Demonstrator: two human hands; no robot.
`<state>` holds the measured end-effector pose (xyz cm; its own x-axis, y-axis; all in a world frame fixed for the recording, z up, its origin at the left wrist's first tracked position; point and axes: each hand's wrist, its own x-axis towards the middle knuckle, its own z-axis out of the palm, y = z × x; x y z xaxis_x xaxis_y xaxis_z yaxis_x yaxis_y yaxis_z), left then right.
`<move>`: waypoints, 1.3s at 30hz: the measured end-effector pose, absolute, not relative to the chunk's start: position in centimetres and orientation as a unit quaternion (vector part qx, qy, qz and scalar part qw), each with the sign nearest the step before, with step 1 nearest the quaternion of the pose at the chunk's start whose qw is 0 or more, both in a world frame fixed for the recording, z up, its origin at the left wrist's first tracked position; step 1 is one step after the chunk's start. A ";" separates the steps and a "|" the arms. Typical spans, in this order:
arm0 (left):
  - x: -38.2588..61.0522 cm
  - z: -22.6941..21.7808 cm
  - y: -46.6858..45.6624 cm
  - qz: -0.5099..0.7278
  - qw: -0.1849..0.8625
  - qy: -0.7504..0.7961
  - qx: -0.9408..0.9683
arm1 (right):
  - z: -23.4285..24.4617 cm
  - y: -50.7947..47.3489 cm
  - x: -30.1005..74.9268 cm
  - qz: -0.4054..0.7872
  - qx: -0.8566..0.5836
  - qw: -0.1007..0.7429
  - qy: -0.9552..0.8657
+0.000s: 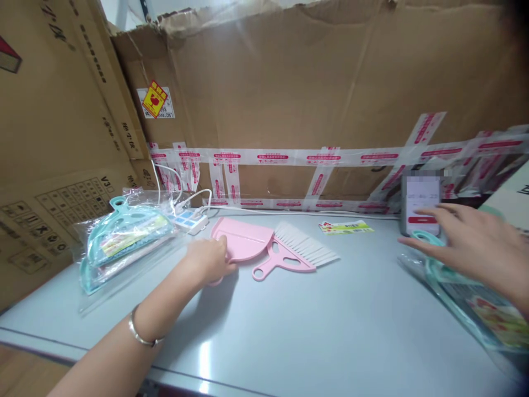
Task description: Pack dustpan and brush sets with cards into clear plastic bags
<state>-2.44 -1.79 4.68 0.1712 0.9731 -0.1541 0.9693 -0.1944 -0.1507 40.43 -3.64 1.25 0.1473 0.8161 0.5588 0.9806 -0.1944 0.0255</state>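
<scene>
My left hand (209, 261) is closed around the handle end of a pink dustpan (243, 237), which lies on the grey table. Just right of the pan rests a pink hand brush (285, 259) with white bristles, its edge against the pan. My right hand (463, 242) is open with fingers apart, reaching in front of an upright phone (421, 193) with a lit screen. Beneath that hand lies a teal dustpan set in clear plastic (467, 303), partly hidden by it. Whether a fingertip touches the screen is unclear.
Another bagged teal dustpan set (128, 237) lies at left, beside a white power strip (190, 221) with cables. A colourful label card (346, 227) lies behind the brush. Tall cardboard (281, 82) walls the back, and a large carton (53, 138) stands at left.
</scene>
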 end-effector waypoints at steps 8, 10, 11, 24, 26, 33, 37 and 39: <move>-4.0 4.9 -0.3 0.017 0.152 -0.634 -0.758 | 4.0 -4.6 29.7 -0.054 -0.611 0.369 -0.698; -4.0 5.6 -0.6 0.002 0.181 -0.614 -0.768 | 5.1 -5.0 28.3 -0.012 -0.621 0.405 -0.671; -4.1 5.9 -0.8 -0.006 0.193 -0.602 -0.775 | 5.6 -5.0 27.7 0.007 -0.623 0.421 -0.659; -4.4 6.7 -1.3 -0.279 0.285 -0.262 -0.879 | 5.5 -4.6 23.7 0.030 -0.464 0.443 -0.766; -3.5 5.9 -1.4 -0.331 0.297 -0.222 -0.868 | 5.9 -5.4 24.5 0.093 -0.491 0.407 -0.765; -0.5 3.7 -1.3 -0.548 -0.067 -0.318 -0.771 | 3.6 -5.2 25.1 0.253 -0.522 0.575 -0.577; 0.4 3.1 -1.8 -0.450 -0.371 -0.375 -0.720 | 1.2 -4.6 23.3 0.389 -0.488 0.565 -0.540; 0.7 2.8 -2.0 -0.429 -0.402 -0.385 -0.711 | 0.9 -4.6 23.2 0.446 -0.476 0.483 -0.584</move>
